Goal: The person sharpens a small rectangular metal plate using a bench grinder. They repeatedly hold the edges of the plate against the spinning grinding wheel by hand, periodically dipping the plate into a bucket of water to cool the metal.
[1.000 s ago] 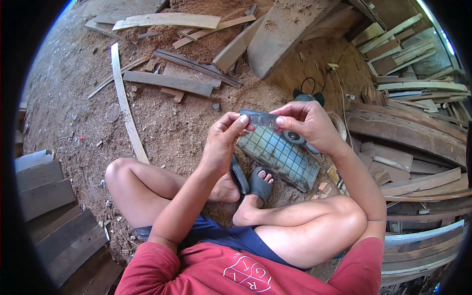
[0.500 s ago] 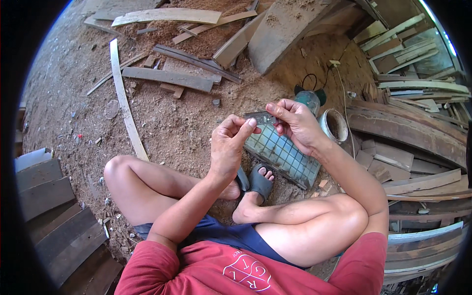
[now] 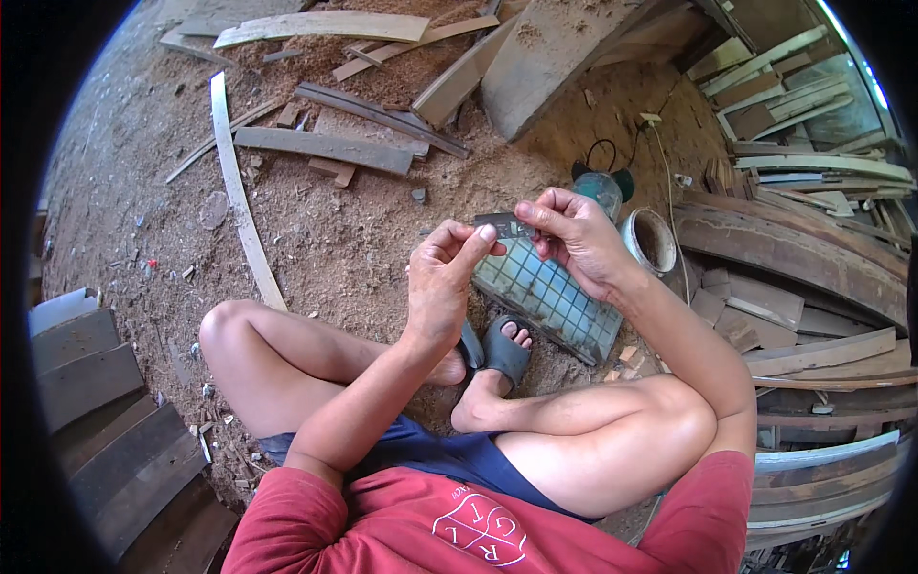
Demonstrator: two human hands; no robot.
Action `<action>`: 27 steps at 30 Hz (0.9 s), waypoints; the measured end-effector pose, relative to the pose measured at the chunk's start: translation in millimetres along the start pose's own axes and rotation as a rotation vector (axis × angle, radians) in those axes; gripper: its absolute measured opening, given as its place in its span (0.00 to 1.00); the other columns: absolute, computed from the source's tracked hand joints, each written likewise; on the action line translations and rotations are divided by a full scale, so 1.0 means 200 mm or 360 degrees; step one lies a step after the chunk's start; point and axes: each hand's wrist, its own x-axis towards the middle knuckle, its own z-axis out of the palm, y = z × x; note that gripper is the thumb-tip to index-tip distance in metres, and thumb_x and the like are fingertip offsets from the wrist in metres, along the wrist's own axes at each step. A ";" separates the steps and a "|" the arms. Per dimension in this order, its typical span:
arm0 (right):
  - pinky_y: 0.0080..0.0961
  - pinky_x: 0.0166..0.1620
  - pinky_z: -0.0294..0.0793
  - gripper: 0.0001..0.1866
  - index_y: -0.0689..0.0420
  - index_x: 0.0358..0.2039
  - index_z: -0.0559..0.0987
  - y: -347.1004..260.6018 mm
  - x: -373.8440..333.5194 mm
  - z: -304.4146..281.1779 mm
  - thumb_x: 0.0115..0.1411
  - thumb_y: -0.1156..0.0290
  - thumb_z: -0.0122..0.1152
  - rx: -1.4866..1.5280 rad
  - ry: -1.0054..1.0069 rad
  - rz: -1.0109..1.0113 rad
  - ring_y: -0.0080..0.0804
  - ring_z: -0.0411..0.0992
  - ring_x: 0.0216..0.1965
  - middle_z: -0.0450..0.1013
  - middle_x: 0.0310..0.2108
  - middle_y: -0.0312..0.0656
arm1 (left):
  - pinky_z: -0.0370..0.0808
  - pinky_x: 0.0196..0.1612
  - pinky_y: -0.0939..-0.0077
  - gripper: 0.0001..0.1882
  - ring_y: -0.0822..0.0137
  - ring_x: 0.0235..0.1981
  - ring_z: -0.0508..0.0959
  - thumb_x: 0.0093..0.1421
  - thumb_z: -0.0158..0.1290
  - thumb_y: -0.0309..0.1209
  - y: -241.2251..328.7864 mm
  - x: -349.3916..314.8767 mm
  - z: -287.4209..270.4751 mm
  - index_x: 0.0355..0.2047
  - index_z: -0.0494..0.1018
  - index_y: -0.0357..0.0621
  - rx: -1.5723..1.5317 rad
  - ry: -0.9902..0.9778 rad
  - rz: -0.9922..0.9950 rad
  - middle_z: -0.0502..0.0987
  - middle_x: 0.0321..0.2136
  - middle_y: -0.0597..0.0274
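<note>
Between left hand (image 3: 442, 287) and right hand (image 3: 579, 244), both pinching its ends, I see the plate (image 3: 507, 228) over the panel (image 3: 559, 298); it seems light, stiff, best held there

Left forearm (image 3: 378, 387) slants up-right from lower frame; left hand (image 3: 440, 287) mid-frame, thumb pressed toward curled fingers. Right forearm (image 3: 684, 344) angles up-left from lower right; right hand (image 3: 581, 244) slightly higher, thumb and fingers pinched. Hands close, not touching.
</note>
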 end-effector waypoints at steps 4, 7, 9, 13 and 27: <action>0.12 0.26 0.68 0.11 0.51 0.32 0.77 0.01 0.01 0.00 0.66 0.62 0.71 0.0053 0.0033 -0.0007 0.13 0.68 0.21 0.73 0.25 0.27 | 0.69 0.56 0.73 0.08 0.74 0.40 0.80 0.68 0.61 0.34 -0.01 -0.02 0.04 0.35 0.76 0.46 -0.0054 -0.0031 -0.0032 0.84 0.33 0.62; 0.10 0.24 0.66 0.11 0.50 0.32 0.77 0.00 0.02 0.01 0.66 0.61 0.71 -0.0107 0.0145 -0.0098 0.12 0.67 0.21 0.72 0.24 0.26 | 0.69 0.56 0.73 0.08 0.75 0.41 0.80 0.68 0.61 0.35 -0.03 -0.03 0.04 0.35 0.76 0.47 -0.0084 -0.0084 -0.0077 0.84 0.33 0.62; 0.10 0.24 0.65 0.11 0.50 0.32 0.78 0.00 0.01 0.00 0.66 0.61 0.72 -0.0146 0.0169 -0.0107 0.11 0.67 0.20 0.72 0.24 0.26 | 0.68 0.56 0.73 0.09 0.75 0.42 0.79 0.68 0.61 0.35 -0.05 -0.03 0.04 0.34 0.76 0.47 -0.0056 -0.0165 -0.0147 0.84 0.34 0.62; 0.13 0.26 0.67 0.14 0.54 0.30 0.80 -0.06 -0.01 -0.05 0.63 0.61 0.75 -0.0175 0.0216 -0.0145 0.12 0.67 0.21 0.73 0.24 0.28 | 0.67 0.57 0.72 0.09 0.75 0.42 0.78 0.69 0.61 0.35 -0.04 -0.04 0.11 0.34 0.77 0.45 0.0029 -0.0177 -0.0264 0.85 0.34 0.61; 0.13 0.26 0.65 0.16 0.58 0.30 0.81 0.51 0.06 -0.17 0.58 0.61 0.79 0.0171 0.0581 -0.0301 0.13 0.67 0.22 0.76 0.26 0.31 | 0.72 0.51 0.76 0.09 0.74 0.38 0.80 0.69 0.60 0.32 -0.31 -0.02 0.03 0.33 0.77 0.42 0.0261 -0.0156 -0.0549 0.84 0.32 0.59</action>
